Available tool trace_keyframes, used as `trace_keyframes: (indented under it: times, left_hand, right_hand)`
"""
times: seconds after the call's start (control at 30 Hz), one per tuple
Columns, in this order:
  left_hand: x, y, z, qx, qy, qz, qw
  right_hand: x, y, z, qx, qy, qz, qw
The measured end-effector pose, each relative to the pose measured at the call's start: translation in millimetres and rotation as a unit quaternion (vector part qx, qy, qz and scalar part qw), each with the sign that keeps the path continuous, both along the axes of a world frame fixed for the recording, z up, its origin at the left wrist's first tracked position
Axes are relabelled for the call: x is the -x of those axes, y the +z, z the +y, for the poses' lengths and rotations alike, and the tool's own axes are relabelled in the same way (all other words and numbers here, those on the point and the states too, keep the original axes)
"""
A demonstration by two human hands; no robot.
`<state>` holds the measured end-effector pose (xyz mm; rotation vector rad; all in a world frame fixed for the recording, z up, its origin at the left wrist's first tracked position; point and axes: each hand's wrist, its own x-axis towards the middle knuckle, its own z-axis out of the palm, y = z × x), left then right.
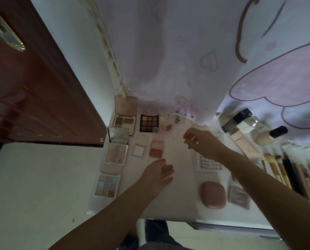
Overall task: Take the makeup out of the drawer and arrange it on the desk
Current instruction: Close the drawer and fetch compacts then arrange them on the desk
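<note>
Six open palettes [125, 122] line the desk's left side, plus two small blush pans [156, 148]. One pink compact [212, 194] sits near the front, two hands [157, 175] hover, and the brushes [275, 166] at right are too blurred to count.

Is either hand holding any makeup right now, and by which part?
Neither: the left hand hovers open, and the right hand looks loosely curled with nothing visible in it.

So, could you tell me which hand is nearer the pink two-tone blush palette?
Left. The left hand lies open just below the blush palette, its fingertips almost reaching it; the right hand hovers farther off to its right.
</note>
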<state>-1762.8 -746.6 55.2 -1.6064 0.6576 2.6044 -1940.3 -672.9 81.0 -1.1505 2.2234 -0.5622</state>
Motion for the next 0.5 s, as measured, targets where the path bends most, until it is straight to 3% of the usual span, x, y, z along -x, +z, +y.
trace_keyframes:
  times: [0.1,0.2,0.4,0.5]
  left_hand:
    - [9,-1,39,0.015,-0.144,0.002,0.990]
    - [19,-3,68,0.032,-0.222,0.002,0.974]
    - [22,-12,88,0.091,-0.275,-0.009,0.957]
    - [9,-12,77,0.095,-0.274,0.002,0.957]
  right_hand:
    - [-6,-3,66,-0.125,0.070,0.053,0.988]
    - [-31,-22,123,-0.206,0.140,0.111,0.962]
    - [-66,-46,156,-0.205,0.154,0.235,0.937]
    - [-81,-34,144,-0.146,0.112,0.190,0.964]
